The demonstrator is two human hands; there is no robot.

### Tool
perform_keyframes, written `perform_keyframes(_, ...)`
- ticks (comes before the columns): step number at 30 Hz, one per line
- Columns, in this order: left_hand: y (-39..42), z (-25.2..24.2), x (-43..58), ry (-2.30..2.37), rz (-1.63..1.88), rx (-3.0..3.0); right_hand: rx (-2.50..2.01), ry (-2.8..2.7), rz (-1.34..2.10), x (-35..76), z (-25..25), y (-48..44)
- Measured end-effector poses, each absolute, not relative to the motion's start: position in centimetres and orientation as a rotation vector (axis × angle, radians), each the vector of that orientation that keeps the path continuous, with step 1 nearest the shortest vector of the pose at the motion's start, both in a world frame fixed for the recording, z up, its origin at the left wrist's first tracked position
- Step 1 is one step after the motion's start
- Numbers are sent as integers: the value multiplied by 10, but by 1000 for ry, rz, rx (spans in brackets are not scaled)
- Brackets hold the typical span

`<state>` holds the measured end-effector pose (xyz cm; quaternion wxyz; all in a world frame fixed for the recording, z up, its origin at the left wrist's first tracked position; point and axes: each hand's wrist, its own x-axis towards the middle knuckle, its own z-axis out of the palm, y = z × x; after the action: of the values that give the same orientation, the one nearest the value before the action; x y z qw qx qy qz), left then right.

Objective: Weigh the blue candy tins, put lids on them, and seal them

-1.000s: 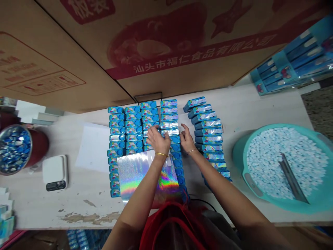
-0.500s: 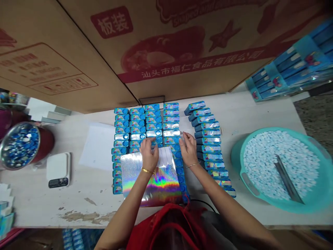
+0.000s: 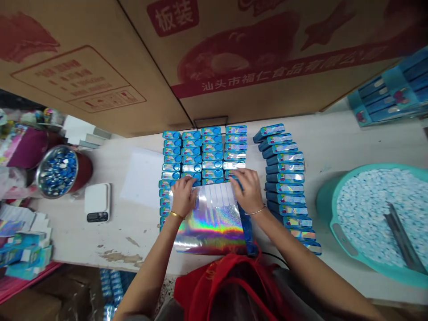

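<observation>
Rows of small blue tins (image 3: pixel 212 147) with rounded lids stand upright before me. Across the nearer tins lies a shiny holographic sticker sheet (image 3: pixel 210 227), with pale strips along its far part. My left hand (image 3: pixel 183 196) is at the sheet's far left corner, fingers curled together; whatever is between the fingertips is hidden. Over the far right corner is my right hand (image 3: pixel 248 191), its thumb and bent fingers apart, with blue tin showing between them. The fingertips touch or nearly touch a tin in the right-hand row.
A curved row of tins (image 3: pixel 286 187) stands to the right. Beyond it is a turquoise tub (image 3: pixel 326 200) of wrapped pieces with a metal scoop (image 3: pixel 404 240). Leftward are white paper (image 3: pixel 140 176), a small scale (image 3: pixel 96 200) and a metal pot (image 3: pixel 83 167). Cartons (image 3: pixel 254 102) wall the back.
The view has swung left, so things appear farther right. My left hand has moved to the sheet's far left corner; my right hand has come in over its far right corner.
</observation>
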<state>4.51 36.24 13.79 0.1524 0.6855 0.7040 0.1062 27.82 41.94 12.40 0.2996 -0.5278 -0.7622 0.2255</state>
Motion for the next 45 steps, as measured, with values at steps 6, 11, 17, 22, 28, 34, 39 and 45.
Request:
perform_keyframes(6, 362, 141, 36, 1913, 256, 1974, -1278, -2418, 707, 218, 137, 402)
perform_keyframes(11, 359, 149, 34, 1834, 296, 2123, -1335, -2503, 783, 212, 137, 411)
perform_keyframes(17, 353, 140, 41, 1826, 321, 2360, -1319, -2671, 821, 205, 139, 420)
perform_keyframes(22, 341, 134, 47, 1868, 398, 2310, -1338, -2715, 764, 207, 134, 419)
perform_keyframes(28, 321, 160, 53, 1765, 445, 2059, -1315, -2664, 719, 209, 121, 421)
perform_keyframes(34, 325, 200, 64, 1947, 1082, 1170, -1111, -2262, 848, 221, 126, 410)
perform_keyframes(39, 354, 197, 80, 1787, 1350, 595, -1148, -1694, 1303, 234, 151, 387)
perform_keyframes(45, 375, 168, 111, 1610, 1252, 484, -1371, -1234, 1517, 258, 149, 388)
